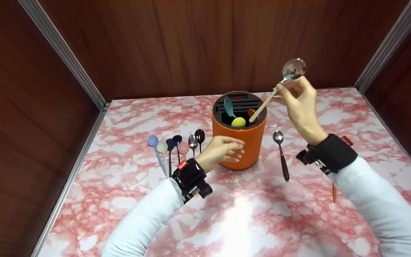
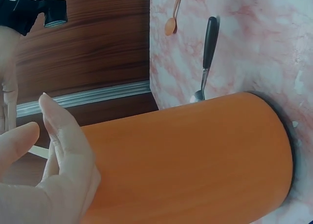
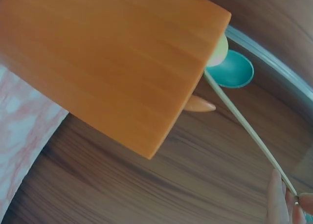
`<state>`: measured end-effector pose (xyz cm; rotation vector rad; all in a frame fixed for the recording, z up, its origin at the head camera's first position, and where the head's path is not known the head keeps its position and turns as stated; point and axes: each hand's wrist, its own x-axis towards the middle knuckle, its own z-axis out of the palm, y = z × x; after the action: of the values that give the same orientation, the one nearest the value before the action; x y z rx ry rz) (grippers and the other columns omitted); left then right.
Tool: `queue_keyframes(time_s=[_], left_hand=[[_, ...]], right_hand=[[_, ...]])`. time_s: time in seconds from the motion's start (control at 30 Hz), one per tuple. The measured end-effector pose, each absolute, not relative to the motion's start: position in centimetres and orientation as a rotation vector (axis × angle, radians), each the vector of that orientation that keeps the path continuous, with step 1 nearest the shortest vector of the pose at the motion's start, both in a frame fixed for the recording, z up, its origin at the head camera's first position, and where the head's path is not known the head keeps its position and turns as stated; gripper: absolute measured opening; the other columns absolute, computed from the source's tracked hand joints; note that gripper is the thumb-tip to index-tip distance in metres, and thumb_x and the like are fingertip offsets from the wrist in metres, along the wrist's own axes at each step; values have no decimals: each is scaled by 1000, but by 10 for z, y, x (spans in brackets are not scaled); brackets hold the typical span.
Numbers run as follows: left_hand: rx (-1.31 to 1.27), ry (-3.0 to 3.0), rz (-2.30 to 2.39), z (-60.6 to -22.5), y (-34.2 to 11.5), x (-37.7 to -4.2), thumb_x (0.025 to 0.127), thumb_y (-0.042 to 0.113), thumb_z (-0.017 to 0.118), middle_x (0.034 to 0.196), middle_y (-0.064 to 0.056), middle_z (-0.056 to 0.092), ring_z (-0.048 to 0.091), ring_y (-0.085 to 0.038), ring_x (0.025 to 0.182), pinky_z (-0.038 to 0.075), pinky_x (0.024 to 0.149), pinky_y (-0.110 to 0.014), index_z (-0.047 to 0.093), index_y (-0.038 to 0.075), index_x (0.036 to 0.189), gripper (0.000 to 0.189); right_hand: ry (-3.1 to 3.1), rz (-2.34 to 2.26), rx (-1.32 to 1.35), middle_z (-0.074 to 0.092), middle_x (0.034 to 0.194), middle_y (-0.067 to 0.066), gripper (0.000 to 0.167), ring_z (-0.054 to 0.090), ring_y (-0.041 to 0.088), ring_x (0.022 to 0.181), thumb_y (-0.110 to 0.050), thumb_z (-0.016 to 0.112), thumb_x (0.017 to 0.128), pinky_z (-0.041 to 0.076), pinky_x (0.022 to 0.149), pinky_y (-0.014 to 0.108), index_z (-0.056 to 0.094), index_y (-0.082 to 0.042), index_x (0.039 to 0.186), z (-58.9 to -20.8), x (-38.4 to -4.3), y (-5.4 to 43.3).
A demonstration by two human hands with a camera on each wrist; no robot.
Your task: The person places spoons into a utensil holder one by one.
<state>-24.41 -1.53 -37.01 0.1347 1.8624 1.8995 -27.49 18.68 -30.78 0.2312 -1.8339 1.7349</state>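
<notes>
My right hand (image 1: 300, 101) pinches a spoon (image 1: 294, 67) with a shiny round bowl and a slim cream handle. Bowl up, it slants so that its handle end overlaps the front opening of the orange utensil holder (image 1: 241, 150). Inside the black slotted top stand a teal spoon (image 1: 228, 107), a yellow spoon (image 1: 238, 122) and an orange utensil (image 1: 253, 115); their lower parts are hidden. In front of the holder's left side is my left hand (image 1: 223, 151), fingers loosely bent with nothing between them. The right wrist view shows the cream handle (image 3: 249, 128) at the holder's rim.
Left of the holder lie several spoons (image 1: 162, 147) in a row, some partly behind my left hand. A metal spoon with a dark handle (image 1: 283, 160) lies to the right. An orange spoon (image 2: 170, 26) is mostly hidden by my right forearm in the head view. Brown walls enclose the table.
</notes>
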Motion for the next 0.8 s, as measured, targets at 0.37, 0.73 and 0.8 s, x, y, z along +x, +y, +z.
queue_keyframes(time_s=[0.37, 0.73, 0.8], left_hand=[[82, 1841, 1919, -385, -30, -241, 96, -3, 54, 78, -6, 64, 60, -11, 64, 59, 66, -24, 60, -13, 117, 25], [31, 1806, 1942, -398, -44, -239, 96, -3, 53, 80, -6, 64, 60, -11, 66, 59, 72, -27, 58, -14, 120, 27], [36, 1794, 1956, -401, -47, -238, 96, -4, 52, 79, -6, 63, 60, -12, 67, 59, 71, -26, 57, -15, 121, 27]], right_hand=[[-1817, 1733, 370, 68, 80, -4, 16, 62, 7, 72, 14, 59, 86, 53, 68, 16, 65, 0, 86, -323, -275, 181], [-1824, 1858, 451, 69, 83, 2, 7, 67, 10, 75, 17, 61, 86, 59, 71, 23, 65, 11, 88, -339, -276, 174], [-1844, 1835, 438, 69, 82, 1, 5, 66, 9, 73, 16, 62, 85, 59, 70, 22, 65, 14, 88, -343, -276, 173]])
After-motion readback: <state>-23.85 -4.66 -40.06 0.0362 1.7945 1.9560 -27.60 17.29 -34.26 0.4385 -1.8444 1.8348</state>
